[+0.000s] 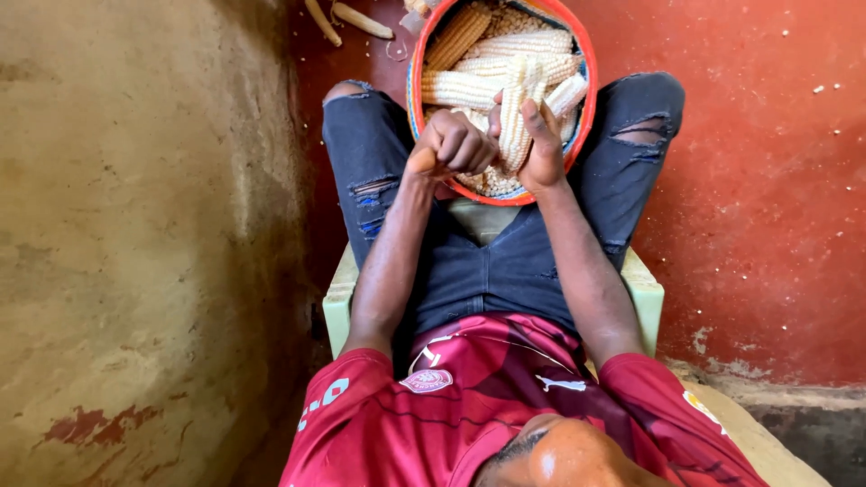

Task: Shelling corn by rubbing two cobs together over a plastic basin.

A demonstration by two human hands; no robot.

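From the head camera, looking straight down, the person sits on a pale green chair (646,290) with knees spread, wearing ripped dark jeans (505,261) and a maroon shirt (505,397). Between the knees sits a round basket (588,54) with an orange-red rim and a blue band inside it, full of pale yellow maize cobs (469,88) lying crosswise over a bed of loose kernels (494,180).

The right hand (539,149) is wrapped round the lower part of one cob (517,113), which stands nearly upright over the near side of the basket; the fingers are curled behind it and the thumb lies along its front, so the grip is closed on it. The left hand (454,144) is balled into a tight fist just beside that cob, touching or almost touching the right hand; whether it holds kernels or presses on the cob is hard to tell, as the knuckles hide the palm.

Two bare cob cores (361,20) lie on the red floor (767,180) beyond the left knee, near the basket's far edge. A few white kernels are scattered on the floor to the right. A rough ochre wall (135,225) fills the left side of the view
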